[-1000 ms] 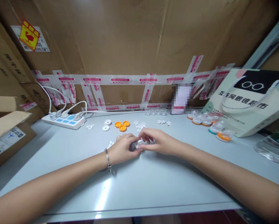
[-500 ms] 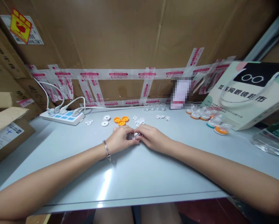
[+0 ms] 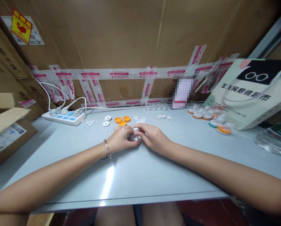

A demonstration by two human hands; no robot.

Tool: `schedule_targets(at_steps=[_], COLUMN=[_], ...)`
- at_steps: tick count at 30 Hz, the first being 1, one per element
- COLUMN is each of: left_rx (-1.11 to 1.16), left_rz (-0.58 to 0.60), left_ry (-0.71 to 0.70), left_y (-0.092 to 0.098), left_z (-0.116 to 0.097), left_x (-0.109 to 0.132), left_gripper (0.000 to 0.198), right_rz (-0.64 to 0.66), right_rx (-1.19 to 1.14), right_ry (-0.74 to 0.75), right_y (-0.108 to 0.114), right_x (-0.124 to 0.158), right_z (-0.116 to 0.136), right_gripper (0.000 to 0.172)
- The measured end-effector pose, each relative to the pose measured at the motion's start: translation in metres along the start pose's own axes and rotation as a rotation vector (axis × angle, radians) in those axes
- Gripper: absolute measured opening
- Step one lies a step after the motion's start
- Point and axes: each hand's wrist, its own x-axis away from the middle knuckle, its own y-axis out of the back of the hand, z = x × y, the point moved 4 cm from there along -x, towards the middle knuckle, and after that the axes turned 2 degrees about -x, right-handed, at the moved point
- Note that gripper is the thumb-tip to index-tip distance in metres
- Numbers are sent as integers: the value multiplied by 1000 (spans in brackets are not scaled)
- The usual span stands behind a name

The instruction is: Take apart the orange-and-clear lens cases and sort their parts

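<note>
My left hand [image 3: 121, 138], with a metal bangle at the wrist, is closed around a small clear plastic cup [image 3: 136, 137], partly hidden by the fingers. My right hand [image 3: 155, 137] pinches a small white plastic part [image 3: 136, 129] just above and behind the cup. Beyond the hands lie similar white plastic parts [image 3: 140, 120] in a loose group. Orange round rings [image 3: 122, 123] and white discs [image 3: 106, 123] are to the left of them. More tiny white pieces [image 3: 163, 117] sit to the right.
Clear domes [image 3: 156, 107] line the back beside a phone [image 3: 181, 94]. Assembled domed pieces with coloured bases [image 3: 224, 130] stand at right, near a paper bag [image 3: 246, 94] and a clear container [image 3: 272, 144]. At left are a power strip [image 3: 62, 118] and a cardboard box [image 3: 11, 131].
The white part in my right fingers has come up and away from the clear cup, which now shows more. My left hand stays nearly in place. The view has shifted slightly.
</note>
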Motion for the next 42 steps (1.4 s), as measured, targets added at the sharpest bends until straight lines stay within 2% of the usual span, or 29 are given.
schedule_targets(at_steps=[4,8,10,12,15,18,19,21,23,27,32,37,39,42], left_rx=[11,18,49,146,330,418,440,499,580,783,929,862,749,467], left_rz=[12,10,-18,-100,-225,-252,-268,-319,-343,-285,-229,-206,-254,-389], left_ry=[-12,-33,-38,-57,-168,-359,-385,-344,-240,-68,-14,-60,-89,-153], left_y=[2,6,13,23,40,48,48,48,46,42,43,44,48,57], left_z=[-3,-7,-7,-7,-11,-23,-27,-31,-34,-37,-37,-36,-36,-39], left_x=[1,3,3,4,7,13,15,16,17,17,15,14,15,19], left_gripper=[20,27,30,30,24,27,28,26,24,23,17,12,13,15], right_rz=[-68,-73,-93,-128,-180,-195,-190,-177,-178,-214,-236,-211,-198,-209], right_rx=[-129,-322,-458,-599,-731,-784,-794,-803,-804,-752,-704,-699,-716,-766], right_ry=[-106,-194,-240,-278,-288,-267,-258,-241,-242,-250,-318,-349,-349,-389], right_y=[6,7,6,6,9,15,17,19,21,24,25,25,26,28], right_x=[0,0,1,3,5,7,7,8,8,9,12,11,10,7], right_z=[-1,-5,-8,-9,-5,5,9,15,18,19,17,16,17,17], right_gripper=[20,25,25,22,19,17,16,15,14,11,18,14,11,12])
